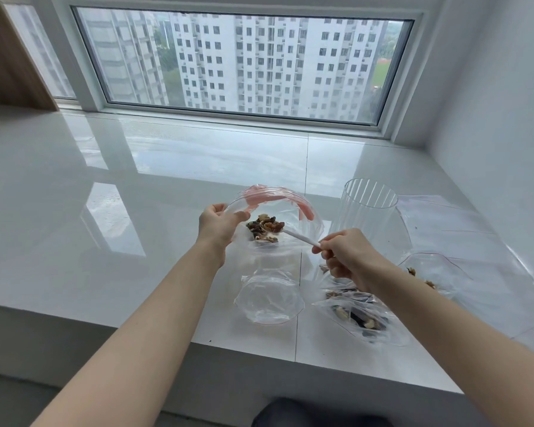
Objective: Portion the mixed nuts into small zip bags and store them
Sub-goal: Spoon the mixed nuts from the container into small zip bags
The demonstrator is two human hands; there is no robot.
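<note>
1. Landmark: clear ribbed glass jar (369, 211) standing upright on the white glossy tabletop (136, 186), no lid on it, looks empty.
2. Left hand (218, 224) is left of the jar and pinches the rim of an open zip bag (302, 217) with a pink seal strip, thumb and fingers curled on the plastic, holding the mouth wide.
3. Mixed nuts (264, 231) sit inside that held bag, left of the jar, a small brown and dark heap.
4. Right hand (349, 255) is just below and in front of the jar, fingers clenched round the handle of a white plastic spoon (299, 237).
5. Spoon bowl end reaches into the held bag and touches the nut heap; handle slants down-right to the hand.
6. Empty clear bag (269, 300) lies flat on the tabletop, below-left of the jar, near the front edge.
7. Filled zip bag (361, 315) with nuts lies below the jar, partly under the right forearm.
8. Another zip bag (429, 275) with a thin red seal line lies below-right of the jar; a few nuts show inside.
9. Flat clear bag (438, 217) lies right of the jar, touching or just beside it, cannot tell which.
10. Window (244, 66) behind the jar shows white high-rise blocks.
11. No readable brand, label or writing on the bags, jar or spoon.
12. Dark clothing (315, 412) at the bottom edge, well below the jar.
</note>
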